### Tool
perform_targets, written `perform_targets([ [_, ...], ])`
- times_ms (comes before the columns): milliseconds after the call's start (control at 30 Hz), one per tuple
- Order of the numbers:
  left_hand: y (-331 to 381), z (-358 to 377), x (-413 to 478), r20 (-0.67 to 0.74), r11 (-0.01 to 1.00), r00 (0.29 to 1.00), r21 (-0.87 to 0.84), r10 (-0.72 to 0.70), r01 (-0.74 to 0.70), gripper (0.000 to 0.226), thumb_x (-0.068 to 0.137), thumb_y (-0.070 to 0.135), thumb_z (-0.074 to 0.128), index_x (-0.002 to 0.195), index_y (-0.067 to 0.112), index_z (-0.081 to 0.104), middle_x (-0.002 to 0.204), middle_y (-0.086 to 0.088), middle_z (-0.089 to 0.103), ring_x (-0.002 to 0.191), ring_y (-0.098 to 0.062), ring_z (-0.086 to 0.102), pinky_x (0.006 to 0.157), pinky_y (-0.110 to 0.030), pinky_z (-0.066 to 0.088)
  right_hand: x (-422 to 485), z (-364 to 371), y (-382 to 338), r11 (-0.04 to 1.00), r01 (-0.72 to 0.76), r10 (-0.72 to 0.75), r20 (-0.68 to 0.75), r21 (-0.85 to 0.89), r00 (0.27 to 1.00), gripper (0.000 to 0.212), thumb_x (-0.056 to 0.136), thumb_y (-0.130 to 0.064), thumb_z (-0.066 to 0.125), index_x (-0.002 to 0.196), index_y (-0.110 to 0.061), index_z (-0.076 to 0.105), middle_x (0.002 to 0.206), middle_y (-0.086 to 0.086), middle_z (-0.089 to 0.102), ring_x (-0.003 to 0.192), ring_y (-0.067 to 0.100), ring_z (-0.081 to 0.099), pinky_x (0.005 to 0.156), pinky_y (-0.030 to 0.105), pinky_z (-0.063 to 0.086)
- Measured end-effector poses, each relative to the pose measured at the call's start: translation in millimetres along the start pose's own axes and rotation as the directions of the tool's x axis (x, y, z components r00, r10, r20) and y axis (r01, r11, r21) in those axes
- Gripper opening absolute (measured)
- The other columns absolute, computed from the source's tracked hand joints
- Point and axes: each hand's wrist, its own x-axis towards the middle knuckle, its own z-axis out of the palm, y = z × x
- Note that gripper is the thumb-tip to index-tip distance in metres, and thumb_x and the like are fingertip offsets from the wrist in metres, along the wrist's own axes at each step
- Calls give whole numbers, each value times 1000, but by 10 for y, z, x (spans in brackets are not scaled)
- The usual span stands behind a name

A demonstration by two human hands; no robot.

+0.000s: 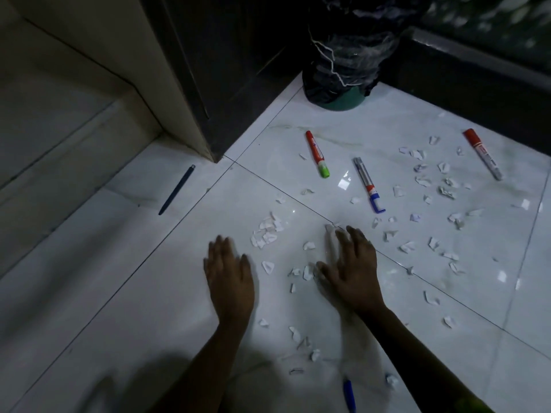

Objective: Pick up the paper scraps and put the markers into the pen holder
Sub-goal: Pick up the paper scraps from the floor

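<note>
Paper scraps [267,231] strewn between left hand [229,277] and right hand [353,274], fingers [357,238] straight, apart

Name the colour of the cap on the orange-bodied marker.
Light green cap, seen in the head view.

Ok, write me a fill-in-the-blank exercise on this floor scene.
1. The red marker nearest the bin has a ___ cap.
2. The bin is lined with a ___ bag.
3. The dark pen lies on the person's ___ side.
Missing words: green; black; left.
</note>
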Motion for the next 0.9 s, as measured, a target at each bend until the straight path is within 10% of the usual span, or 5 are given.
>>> perform_targets([
  [200,362,283,219,156,984,971,-12,179,-180,70,89,47,28,144,4,25,153,-15,29,142,-27,27,115,-39,29,-44,149,18,988,-35,52,112,-148,992,100,73,-82,26,146,-14,22,155,14,19,144,31,15,114,51,11],
  [367,493,451,401,320,815,804,137,501,-562,54,94,39,25,137,12,43,145,-11,45,134,-27,42,107,-40,39,113,259,-87,976,-38,59,92,-217,994,85,80,-73,26,147,-23,16,158,9,7,145,29,0,113,53,-1],
  [633,424,462,376,188,687,751,313,633,-656,18,89,24,42,86,16,58,91,-3,64,77,-21,60,67,-31,47,222,411,-207,959,-32,47,46,-283,998,59,86,-57,38,136,-25,42,146,15,40,136,37,34,112,48,21],
  [733,452,455,454,225,619,694,324,684,-715,16,85,24,54,70,17,54,68,-1,58,62,-18,57,56,-28,47,323,360,-212,936,90,-118,-60,-341,991,32,84,-40,47,100,-17,62,103,11,65,90,30,61,75,34,50],
  [900,548,451,628,379,539,650,365,659,-759,27,75,24,60,49,21,52,47,2,51,37,-12,51,35,-20,32,495,316,-124,889,287,-281,70,-357,957,9,67,-15,67,71,-11,61,63,6,58,48,21,52,36,23,39],
])
